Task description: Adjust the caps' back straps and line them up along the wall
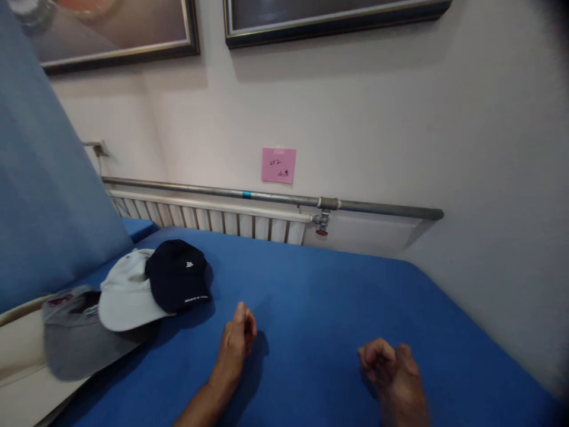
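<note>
Over the blue surface (306, 296), my left hand (235, 339) is loosely closed with its fingers curled in and nothing in it. My right hand (391, 370), lower right, also has curled fingers and holds nothing. Left of my left hand lies a dark navy cap (175, 276) with small white marks. It overlaps a white cap (127, 290), which rests partly on a grey cap (75, 338). A cream-coloured hat (22, 350) is under the grey cap at the left edge. Neither hand touches the caps.
Behind the blue surface stand a white radiator (231, 222), a metal pipe (200, 190) and a red-handled valve (322, 231). A pink note (278, 165) is taped to the wall below two framed pictures. A blue curtain (48, 172) hangs at the left.
</note>
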Tool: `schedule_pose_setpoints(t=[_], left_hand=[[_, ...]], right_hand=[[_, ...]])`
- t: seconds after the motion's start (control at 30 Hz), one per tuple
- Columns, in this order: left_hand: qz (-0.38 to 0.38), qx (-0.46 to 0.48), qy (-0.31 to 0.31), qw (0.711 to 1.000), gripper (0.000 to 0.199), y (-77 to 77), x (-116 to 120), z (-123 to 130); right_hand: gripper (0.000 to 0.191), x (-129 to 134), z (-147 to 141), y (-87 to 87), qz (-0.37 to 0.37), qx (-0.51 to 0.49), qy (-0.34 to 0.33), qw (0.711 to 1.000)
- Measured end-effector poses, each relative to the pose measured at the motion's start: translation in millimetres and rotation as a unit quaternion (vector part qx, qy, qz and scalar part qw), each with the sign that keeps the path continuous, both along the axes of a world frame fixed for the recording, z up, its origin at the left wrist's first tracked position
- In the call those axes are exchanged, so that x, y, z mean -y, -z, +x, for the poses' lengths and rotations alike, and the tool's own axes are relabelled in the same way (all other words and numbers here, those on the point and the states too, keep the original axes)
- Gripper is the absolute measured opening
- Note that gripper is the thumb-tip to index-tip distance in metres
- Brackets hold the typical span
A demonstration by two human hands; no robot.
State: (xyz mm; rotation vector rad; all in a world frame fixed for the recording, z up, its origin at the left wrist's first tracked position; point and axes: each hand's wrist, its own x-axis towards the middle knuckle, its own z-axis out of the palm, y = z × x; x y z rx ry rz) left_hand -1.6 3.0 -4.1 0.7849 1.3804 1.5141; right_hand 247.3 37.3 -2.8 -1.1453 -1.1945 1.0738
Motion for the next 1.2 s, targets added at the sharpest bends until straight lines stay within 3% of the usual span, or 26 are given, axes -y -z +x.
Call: schedule_pose_setpoints(t=[0.17,0.27,0.43,0.7,0.97,1.1,1.2], left_hand=[[0.001,0.000,-0.007,1.000,0.066,-1.1,-4.4,-2.8],[-0.009,0.038,-0.038,0.999,0.065,-0.8,-7.6,-6.0],[0.022,0.066,-0.140,0.988,0.047,4.2,-12.9,-14.6],[-0.013,0.144,-0.284,0.948,0.029,10.4,-20.6,-47.7],[0.019,0.161,-0.376,0.912,0.018,2.9,-19.8,-79.6],[0.070,0.184,-0.398,0.896,0.012,-4.5,-19.2,-85.9],[0.096,0.211,-0.364,0.902,0.021,-8.1,-18.0,-81.4]], right_hand=[[0.059,-2.0,-4.3,5.9,-0.048,0.007,0.006,0.999],[0.054,1.6,-14.4,7.3,-0.075,0.057,-0.050,0.994],[0.041,10.1,-35.2,9.3,-0.105,0.130,-0.152,0.974],[0.036,14.8,-44.0,17.9,-0.074,0.103,-0.125,0.984],[0.031,15.7,-44.4,16.5,-0.057,0.103,-0.119,0.986],[0.030,15.9,-44.8,17.9,-0.059,0.103,-0.119,0.986],[0.030,14.2,-43.7,20.2,-0.055,0.107,-0.121,0.985]])
